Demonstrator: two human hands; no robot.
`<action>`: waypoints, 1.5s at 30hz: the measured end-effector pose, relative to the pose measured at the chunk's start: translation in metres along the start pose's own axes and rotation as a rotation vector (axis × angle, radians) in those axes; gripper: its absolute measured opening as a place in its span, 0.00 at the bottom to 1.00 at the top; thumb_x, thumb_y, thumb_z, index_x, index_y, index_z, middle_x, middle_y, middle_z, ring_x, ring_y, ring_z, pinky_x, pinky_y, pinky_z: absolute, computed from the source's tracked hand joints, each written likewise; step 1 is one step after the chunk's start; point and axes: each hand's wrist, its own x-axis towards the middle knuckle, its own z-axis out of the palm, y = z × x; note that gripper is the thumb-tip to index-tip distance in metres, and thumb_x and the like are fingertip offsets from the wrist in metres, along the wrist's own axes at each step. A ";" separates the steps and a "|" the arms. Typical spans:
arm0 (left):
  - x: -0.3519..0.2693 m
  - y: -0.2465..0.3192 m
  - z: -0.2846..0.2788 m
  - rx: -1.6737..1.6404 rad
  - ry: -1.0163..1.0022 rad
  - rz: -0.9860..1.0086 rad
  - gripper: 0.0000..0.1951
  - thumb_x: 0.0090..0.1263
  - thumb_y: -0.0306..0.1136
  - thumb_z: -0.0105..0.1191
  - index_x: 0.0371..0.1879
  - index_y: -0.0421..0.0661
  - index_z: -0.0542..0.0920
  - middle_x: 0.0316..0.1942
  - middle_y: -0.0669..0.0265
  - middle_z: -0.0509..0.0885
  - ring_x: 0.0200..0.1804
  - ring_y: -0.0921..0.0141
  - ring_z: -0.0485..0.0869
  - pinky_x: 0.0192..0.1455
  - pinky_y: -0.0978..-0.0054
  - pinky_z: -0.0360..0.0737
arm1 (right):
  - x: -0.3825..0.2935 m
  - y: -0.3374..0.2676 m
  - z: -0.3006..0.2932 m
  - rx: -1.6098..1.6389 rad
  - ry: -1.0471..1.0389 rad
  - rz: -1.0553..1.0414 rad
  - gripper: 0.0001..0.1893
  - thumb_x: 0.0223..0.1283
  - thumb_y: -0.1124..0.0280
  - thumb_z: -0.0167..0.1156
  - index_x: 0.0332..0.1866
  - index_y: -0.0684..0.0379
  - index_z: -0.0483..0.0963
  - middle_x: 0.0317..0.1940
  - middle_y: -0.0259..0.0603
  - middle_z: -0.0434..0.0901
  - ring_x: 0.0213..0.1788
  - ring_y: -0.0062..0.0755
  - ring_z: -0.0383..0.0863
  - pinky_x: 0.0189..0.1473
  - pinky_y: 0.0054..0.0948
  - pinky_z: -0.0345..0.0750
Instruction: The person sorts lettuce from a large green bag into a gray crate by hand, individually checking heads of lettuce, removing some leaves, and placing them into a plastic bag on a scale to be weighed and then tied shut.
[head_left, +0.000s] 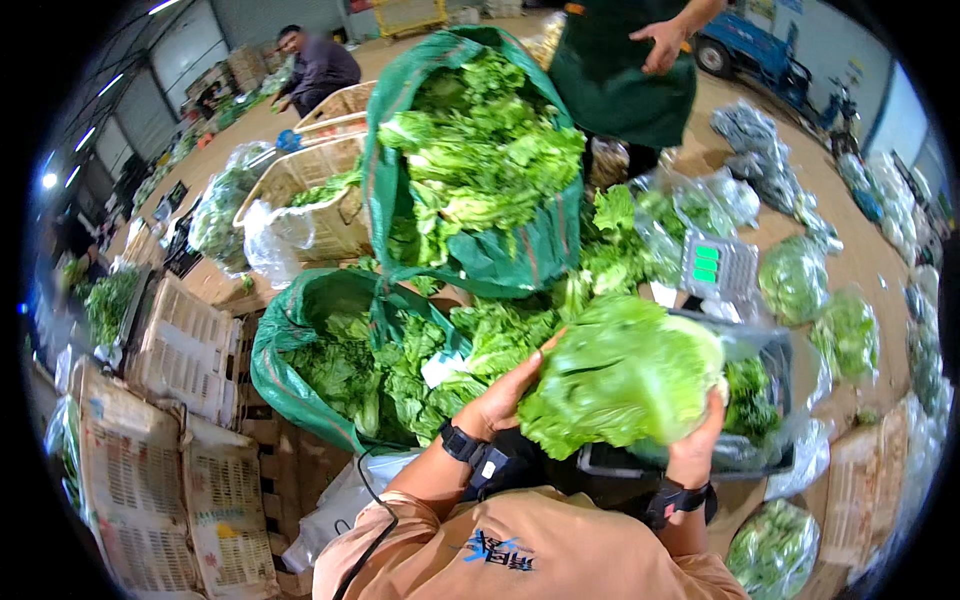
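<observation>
A large head of leafy lettuce (615, 371) is held between my two hands in front of my chest. My left hand (510, 390) supports its leafy left side, with the fingertips partly behind the leaves. My right hand (697, 435) holds it near the pale base at the right. Left of it, an open green woven sack (277, 352) holds loose leaves, and more leaves (510, 330) lie beside that sack. A bigger green woven sack (555, 247), heaped with lettuce, stands beyond. Partly behind the held head is a dark plastic-lined crate (784, 390) with greens inside.
A scale with a lit display (720, 266) stands beyond the crate. Bagged lettuces (795, 277) lie at right. White plastic crates (135, 480) stand at left, another crate (322, 217) farther off. A person in a dark green apron (626, 82) stands ahead; another person (322, 71) squats farther back.
</observation>
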 end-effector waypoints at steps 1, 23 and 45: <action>0.011 0.000 0.014 -0.003 -0.112 0.010 0.36 0.71 0.58 0.38 0.73 0.57 0.46 0.74 0.67 0.45 0.72 0.67 0.52 0.71 0.65 0.54 | -0.002 -0.017 -0.011 0.019 -0.091 -0.074 0.29 0.61 0.55 0.54 0.63 0.60 0.61 0.56 0.47 0.72 0.57 0.44 0.74 0.56 0.42 0.75; 0.151 -0.121 0.107 0.611 -0.239 -0.012 0.38 0.62 0.34 0.59 0.69 0.42 0.54 0.38 0.65 0.79 0.41 0.68 0.78 0.50 0.70 0.73 | -0.066 -0.133 -0.157 0.430 0.300 -0.463 0.24 0.62 0.49 0.50 0.56 0.54 0.71 0.56 0.40 0.74 0.57 0.42 0.71 0.60 0.45 0.67; 0.138 -0.104 0.144 -0.027 -0.316 -0.184 0.33 0.71 0.41 0.46 0.72 0.51 0.48 0.16 0.77 0.55 0.17 0.81 0.54 0.20 0.84 0.52 | -0.049 -0.036 -0.229 -0.418 0.506 -0.488 0.31 0.59 0.74 0.60 0.65 0.67 0.55 0.56 0.40 0.69 0.56 0.28 0.70 0.59 0.27 0.66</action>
